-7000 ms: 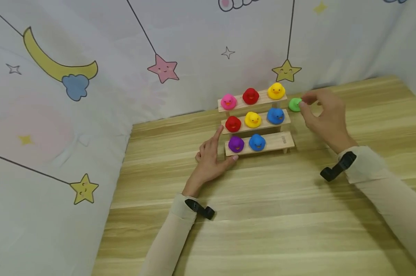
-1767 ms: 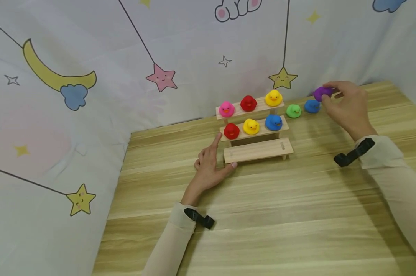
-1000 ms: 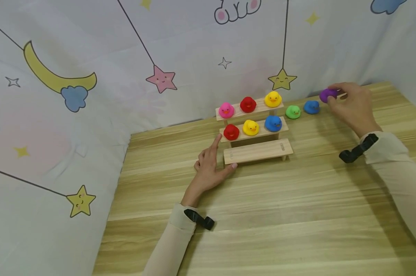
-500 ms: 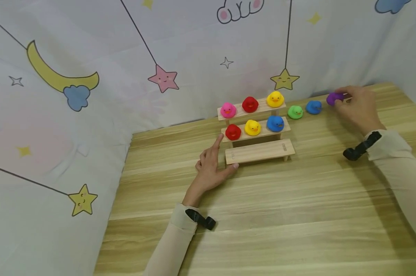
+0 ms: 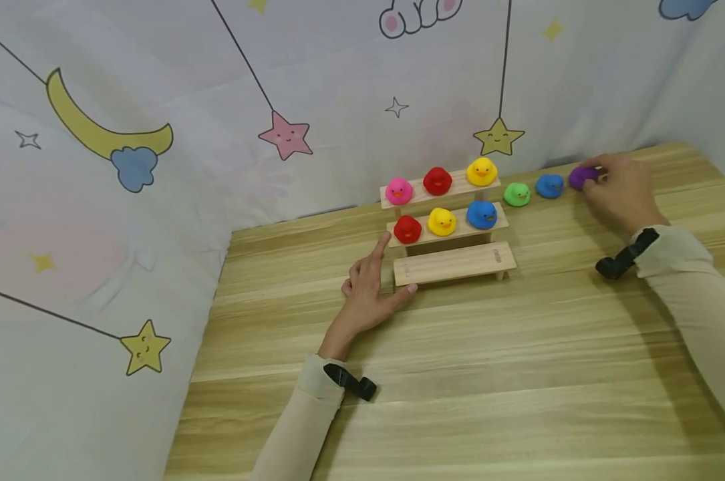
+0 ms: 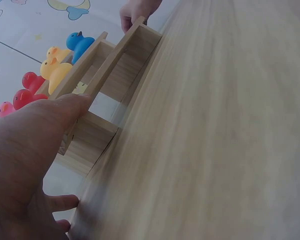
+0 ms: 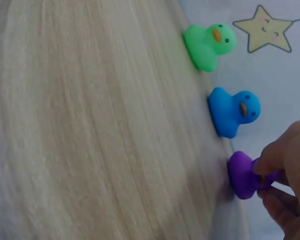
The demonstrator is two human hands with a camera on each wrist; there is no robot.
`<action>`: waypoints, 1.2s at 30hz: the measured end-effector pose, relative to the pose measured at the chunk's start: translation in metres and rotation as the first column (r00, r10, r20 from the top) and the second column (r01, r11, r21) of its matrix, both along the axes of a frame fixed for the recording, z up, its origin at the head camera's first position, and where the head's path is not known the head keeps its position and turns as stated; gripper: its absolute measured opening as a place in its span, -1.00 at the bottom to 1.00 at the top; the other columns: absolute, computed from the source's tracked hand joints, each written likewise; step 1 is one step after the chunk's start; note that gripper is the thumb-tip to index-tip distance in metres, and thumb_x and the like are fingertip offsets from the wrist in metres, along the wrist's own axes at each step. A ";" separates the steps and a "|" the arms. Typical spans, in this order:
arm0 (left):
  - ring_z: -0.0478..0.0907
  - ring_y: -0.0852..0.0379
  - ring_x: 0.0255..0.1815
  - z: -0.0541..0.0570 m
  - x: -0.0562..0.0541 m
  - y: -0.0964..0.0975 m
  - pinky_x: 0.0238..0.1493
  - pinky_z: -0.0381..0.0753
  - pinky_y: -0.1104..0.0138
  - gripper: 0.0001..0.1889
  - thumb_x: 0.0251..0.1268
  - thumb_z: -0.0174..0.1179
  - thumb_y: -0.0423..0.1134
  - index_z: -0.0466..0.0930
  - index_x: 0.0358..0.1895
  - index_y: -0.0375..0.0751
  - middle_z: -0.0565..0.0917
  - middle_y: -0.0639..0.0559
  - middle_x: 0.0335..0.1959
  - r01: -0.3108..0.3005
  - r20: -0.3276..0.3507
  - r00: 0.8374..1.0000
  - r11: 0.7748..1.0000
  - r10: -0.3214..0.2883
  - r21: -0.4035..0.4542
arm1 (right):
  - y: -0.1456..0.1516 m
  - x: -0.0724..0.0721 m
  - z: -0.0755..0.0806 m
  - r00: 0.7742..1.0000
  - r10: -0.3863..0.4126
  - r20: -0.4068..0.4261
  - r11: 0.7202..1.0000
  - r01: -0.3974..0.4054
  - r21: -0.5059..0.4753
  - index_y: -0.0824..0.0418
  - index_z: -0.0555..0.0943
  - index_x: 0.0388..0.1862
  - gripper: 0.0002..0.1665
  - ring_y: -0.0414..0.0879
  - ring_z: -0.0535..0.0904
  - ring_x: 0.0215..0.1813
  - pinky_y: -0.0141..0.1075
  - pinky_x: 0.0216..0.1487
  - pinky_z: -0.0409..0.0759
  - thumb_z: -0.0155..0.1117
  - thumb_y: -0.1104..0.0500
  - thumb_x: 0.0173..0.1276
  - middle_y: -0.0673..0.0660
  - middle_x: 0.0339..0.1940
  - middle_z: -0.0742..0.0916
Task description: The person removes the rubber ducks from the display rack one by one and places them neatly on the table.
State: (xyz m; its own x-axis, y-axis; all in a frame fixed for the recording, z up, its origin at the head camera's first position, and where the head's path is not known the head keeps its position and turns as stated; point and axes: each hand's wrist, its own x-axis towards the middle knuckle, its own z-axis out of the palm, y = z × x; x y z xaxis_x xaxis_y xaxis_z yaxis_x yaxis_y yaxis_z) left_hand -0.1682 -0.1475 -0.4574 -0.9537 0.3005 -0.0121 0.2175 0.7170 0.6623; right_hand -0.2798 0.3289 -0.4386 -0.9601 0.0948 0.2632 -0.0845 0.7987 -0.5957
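My right hand (image 5: 625, 190) pinches a purple rubber duck (image 5: 583, 178) by its head, down at the tabletop by the back wall. In the right wrist view the base of the purple duck (image 7: 241, 175) meets the wood. A blue duck (image 5: 550, 186) and a green duck (image 5: 517, 194) stand to its left in a row. My left hand (image 5: 365, 294) touches the left end of a three-step wooden rack (image 5: 455, 263). Its index finger reaches the middle step, and its thumb (image 6: 72, 107) lies against the front edge of the bottom step, which bears no duck.
On the top step sit a pink duck (image 5: 399, 192), a red duck (image 5: 437, 181) and a yellow duck (image 5: 482, 172). The middle step bears another red duck (image 5: 407, 229), yellow duck (image 5: 442, 222) and blue duck (image 5: 482, 214). A printed cloth (image 5: 350, 73) hangs behind the wooden table (image 5: 458, 401).
The blue and purple ducks have left the bottom step for the table, and the green duck was let go. Lately my right hand moved the purple duck right and down. The left hand stayed put.
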 end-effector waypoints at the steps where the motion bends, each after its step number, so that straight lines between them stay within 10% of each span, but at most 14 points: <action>1: -0.11 -0.37 0.72 0.000 0.000 0.000 0.37 -0.05 -0.40 0.10 0.43 0.33 0.24 -0.43 0.69 0.73 0.03 0.07 0.81 -0.001 0.002 1.000 1.000 0.001 -0.001 | 0.001 -0.001 -0.001 1.000 0.003 -0.004 1.000 -0.003 0.004 0.43 0.70 0.19 -0.54 0.29 0.54 -0.03 -0.05 -0.04 0.28 0.08 0.27 0.43 0.57 0.08 0.74; 15: -0.11 -0.38 0.72 0.002 0.001 0.000 0.36 -0.05 -0.39 0.10 0.43 0.33 0.23 -0.40 0.71 0.68 0.04 0.05 0.81 0.001 0.000 1.000 1.000 -0.001 0.006 | -0.002 0.004 0.007 1.000 0.007 -0.029 1.000 -0.007 -0.023 0.44 0.60 0.34 -0.45 0.58 0.56 0.20 0.28 0.20 0.32 0.08 0.25 0.45 0.68 0.20 0.67; 23: -0.12 -0.39 0.71 0.001 -0.001 0.001 0.36 -0.05 -0.40 0.10 0.43 0.32 0.24 -0.41 0.72 0.67 0.02 0.05 0.81 0.002 0.000 1.000 1.000 -0.002 -0.004 | -0.019 0.019 0.032 0.998 0.019 -0.065 0.996 -0.025 -0.087 0.24 0.63 0.41 -0.43 0.56 0.65 0.22 -0.35 -0.10 0.36 0.19 0.18 0.44 0.52 0.26 0.73; 26: -0.10 -0.40 0.71 0.001 -0.001 0.000 0.36 -0.04 -0.40 0.11 0.43 0.33 0.23 -0.40 0.72 0.66 0.04 0.04 0.81 0.002 -0.008 1.000 1.000 -0.002 0.001 | -0.032 0.030 0.045 0.996 0.039 -0.077 0.992 -0.048 -0.114 0.13 0.66 0.41 -0.45 0.00 0.79 0.07 -0.51 -0.23 0.34 0.21 0.16 0.45 0.42 0.27 0.77; 30: -0.08 -0.38 0.70 0.000 0.000 0.000 0.35 -0.03 -0.39 0.11 0.43 0.33 0.23 -0.41 0.72 0.67 0.04 0.06 0.81 0.003 -0.006 1.000 1.000 -0.003 0.002 | -0.054 0.047 0.061 0.986 0.095 -0.140 0.985 -0.113 -0.129 0.04 0.72 0.35 -0.51 -0.64 0.47 -0.19 -0.63 -0.22 0.38 0.27 0.18 0.46 0.36 0.20 0.81; 36: -0.08 -0.36 0.70 -0.001 -0.001 0.000 0.36 -0.05 -0.40 0.11 0.43 0.33 0.22 -0.43 0.69 0.73 0.03 0.08 0.81 0.005 -0.004 1.000 1.000 -0.005 0.005 | -0.082 0.066 0.081 0.957 0.182 -0.225 0.973 -0.209 -0.101 -0.02 0.77 0.28 -0.53 -0.68 0.48 -0.11 -0.61 -0.25 0.37 0.34 0.23 0.42 0.23 0.10 0.86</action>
State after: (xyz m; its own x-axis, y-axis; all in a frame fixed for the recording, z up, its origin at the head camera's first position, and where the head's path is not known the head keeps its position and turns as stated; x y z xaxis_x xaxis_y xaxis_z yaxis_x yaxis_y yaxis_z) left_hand -0.1690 -0.1478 -0.4583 -0.9522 0.3055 -0.0067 0.2239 0.7125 0.6650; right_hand -0.2137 0.2474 -0.3576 -0.8860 -0.0446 0.4615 -0.3670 0.6757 -0.6393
